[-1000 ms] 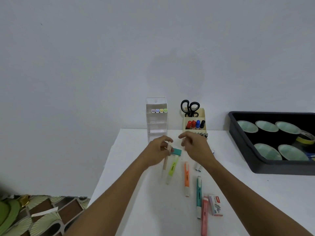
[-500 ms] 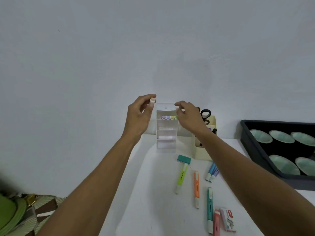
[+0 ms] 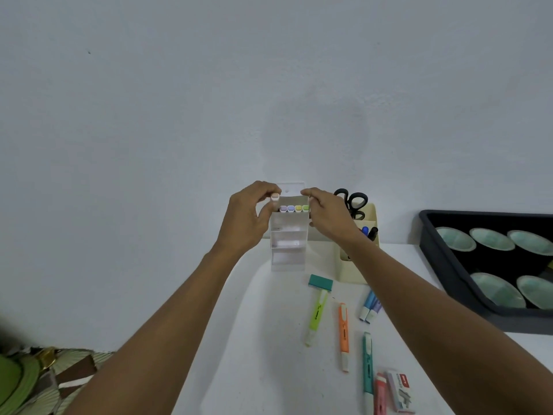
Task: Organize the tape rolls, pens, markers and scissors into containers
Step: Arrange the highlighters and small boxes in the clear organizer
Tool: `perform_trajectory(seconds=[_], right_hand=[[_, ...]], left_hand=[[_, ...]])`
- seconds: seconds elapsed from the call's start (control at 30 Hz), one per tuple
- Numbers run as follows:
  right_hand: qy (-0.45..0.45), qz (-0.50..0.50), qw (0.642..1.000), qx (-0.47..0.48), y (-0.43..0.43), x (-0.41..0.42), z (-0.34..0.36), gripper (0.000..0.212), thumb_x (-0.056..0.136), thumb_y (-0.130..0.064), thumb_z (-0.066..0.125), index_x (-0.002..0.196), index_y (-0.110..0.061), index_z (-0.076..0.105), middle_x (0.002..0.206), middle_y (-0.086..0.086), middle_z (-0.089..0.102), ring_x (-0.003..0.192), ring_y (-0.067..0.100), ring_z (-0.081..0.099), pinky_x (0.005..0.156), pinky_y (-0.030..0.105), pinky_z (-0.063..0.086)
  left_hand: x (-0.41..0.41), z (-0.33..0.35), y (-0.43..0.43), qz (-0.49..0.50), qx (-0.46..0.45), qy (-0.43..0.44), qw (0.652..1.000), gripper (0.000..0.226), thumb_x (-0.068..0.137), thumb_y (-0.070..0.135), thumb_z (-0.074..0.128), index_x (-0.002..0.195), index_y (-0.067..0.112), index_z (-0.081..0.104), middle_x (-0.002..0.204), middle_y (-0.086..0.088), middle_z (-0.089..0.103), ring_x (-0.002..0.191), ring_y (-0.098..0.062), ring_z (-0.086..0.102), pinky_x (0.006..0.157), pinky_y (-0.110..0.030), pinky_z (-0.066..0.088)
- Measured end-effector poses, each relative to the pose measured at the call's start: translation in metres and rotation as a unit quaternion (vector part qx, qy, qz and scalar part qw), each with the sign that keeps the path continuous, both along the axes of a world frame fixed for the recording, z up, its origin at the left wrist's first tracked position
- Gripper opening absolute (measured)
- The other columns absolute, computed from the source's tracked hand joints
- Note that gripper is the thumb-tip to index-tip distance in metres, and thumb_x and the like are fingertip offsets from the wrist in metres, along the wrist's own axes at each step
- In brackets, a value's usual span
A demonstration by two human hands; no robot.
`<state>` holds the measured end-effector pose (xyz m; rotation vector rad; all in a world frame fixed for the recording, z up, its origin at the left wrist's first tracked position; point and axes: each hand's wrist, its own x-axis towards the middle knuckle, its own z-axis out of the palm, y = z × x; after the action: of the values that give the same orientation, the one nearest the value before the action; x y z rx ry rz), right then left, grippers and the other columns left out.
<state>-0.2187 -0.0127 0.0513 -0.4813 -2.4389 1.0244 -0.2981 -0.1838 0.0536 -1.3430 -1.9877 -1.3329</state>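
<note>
Pale pink marker (image 3: 275, 197) sits at the top-left slot of the clear organizer (image 3: 288, 247), pinched in your left hand (image 3: 245, 223) grip; your right hand (image 3: 329, 218) grips its wall. Push crooked and it could jam or tip the organizer

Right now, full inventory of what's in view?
clear organizer: one, clear-white, table's back edge
stored markers: four, lilac, blue, yellow, green caps, organizer's top tier
cream holder: one, right of organizer
scissors: one, black, in holder
holder markers: two visible, blue, black
highlighters: four, yellow, orange, teal, pink, on table
small pens: two, blue, purple, by holder
teal block: one, before holder
staple box: one, white-red, beside pink highlighter
black tray: one, right; five pale-green dishes inside
table: one, white
green patterned object: one, bottom-left, unclear
left hand: pinches pale marker over organizer
right hand: holds organizer's right side
</note>
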Motion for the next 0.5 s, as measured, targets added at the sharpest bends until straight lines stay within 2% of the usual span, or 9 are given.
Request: perform_trajectory(seconds=[0.07, 0.17, 0.23, 0.3, 0.37, 0.43, 0.5], right_hand=[[-0.003, 0.003, 1.000, -0.002, -0.001, 0.000, 0.000, 0.039, 0.101, -0.013, 0.033, 0.130, -0.014, 0.058, 0.121, 0.010, 0.061, 0.110, 0.028, 0.060, 0.096, 0.047, 0.051], [-0.001, 0.004, 1.000, 0.006, -0.001, -0.001, -0.001, 0.038, 0.102, -0.013, 0.033, 0.131, -0.014, 0.058, 0.107, 0.004, 0.061, 0.099, 0.023, 0.061, 0.093, 0.042, 0.052], [0.003, -0.003, 1.000, 0.022, -0.002, -0.001, -0.003, 0.038, 0.101, -0.012, 0.033, 0.130, -0.015, 0.058, 0.106, 0.009, 0.065, 0.077, 0.017, 0.057, 0.075, 0.027, 0.049], [0.006, -0.009, 1.000, 0.028, -0.004, 0.000, -0.004, 0.038, 0.101, -0.012, 0.034, 0.129, -0.015, 0.058, 0.097, 0.009, 0.063, 0.060, 0.010, 0.049, 0.058, 0.023, 0.039], [0.014, -0.012, 0.999, 0.026, -0.008, -0.001, -0.005, 0.038, 0.100, -0.012, 0.034, 0.129, -0.015, 0.058, 0.095, 0.009, 0.063, 0.062, 0.013, 0.053, 0.062, 0.028, 0.045], [0.021, -0.012, 1.000, 0.018, -0.010, -0.001, -0.008, 0.038, 0.100, -0.013, 0.034, 0.128, -0.017, 0.058, 0.103, 0.013, 0.066, 0.076, 0.022, 0.062, 0.075, 0.040, 0.056], [0.023, -0.014, 1.000, 0.007, -0.012, -0.001, -0.009, 0.038, 0.099, -0.013, 0.034, 0.128, -0.017, 0.058, 0.107, 0.013, 0.065, 0.081, 0.027, 0.065, 0.080, 0.047, 0.056]], left_hand=[[-0.008, -0.014, 0.003, 0.035, -0.054, 0.021, 0.998, 0.016, 0.088, 0.004, 0.063, 0.101, 0.013, 0.066, 0.103, 0.003, 0.066, 0.107, -0.011, 0.054, 0.093, -0.020, 0.043], [-0.017, -0.033, 0.007, 0.081, -0.104, 0.026, 0.991, 0.020, 0.089, 0.003, 0.061, 0.102, 0.016, 0.066, 0.107, 0.006, 0.065, 0.120, -0.018, 0.046, 0.098, -0.031, 0.037], [-0.020, -0.035, 0.008, 0.106, -0.125, 0.052, 0.985, 0.020, 0.089, 0.002, 0.059, 0.103, 0.015, 0.067, 0.108, 0.006, 0.067, 0.124, -0.025, 0.047, 0.100, -0.036, 0.032], [-0.020, -0.034, 0.007, 0.116, -0.145, 0.098, 0.978, 0.020, 0.087, 0.000, 0.061, 0.100, 0.013, 0.068, 0.105, 0.002, 0.069, 0.120, -0.033, 0.052, 0.098, -0.042, 0.036], [-0.020, -0.030, 0.006, 0.119, -0.154, 0.124, 0.973, 0.021, 0.083, -0.004, 0.062, 0.098, 0.010, 0.068, 0.099, -0.002, 0.070, 0.108, -0.037, 0.058, 0.087, -0.045, 0.045], [-0.017, -0.028, 0.005, 0.119, -0.155, 0.117, 0.974, 0.022, 0.084, -0.005, 0.060, 0.100, 0.009, 0.067, 0.096, -0.006, 0.069, 0.097, -0.037, 0.060, 0.075, -0.041, 0.049], [-0.015, -0.030, 0.004, 0.115, -0.160, 0.110, 0.974, 0.027, 0.084, -0.005, 0.058, 0.106, 0.008, 0.065, 0.099, -0.008, 0.069, 0.095, -0.035, 0.060, 0.072, -0.040, 0.051]])
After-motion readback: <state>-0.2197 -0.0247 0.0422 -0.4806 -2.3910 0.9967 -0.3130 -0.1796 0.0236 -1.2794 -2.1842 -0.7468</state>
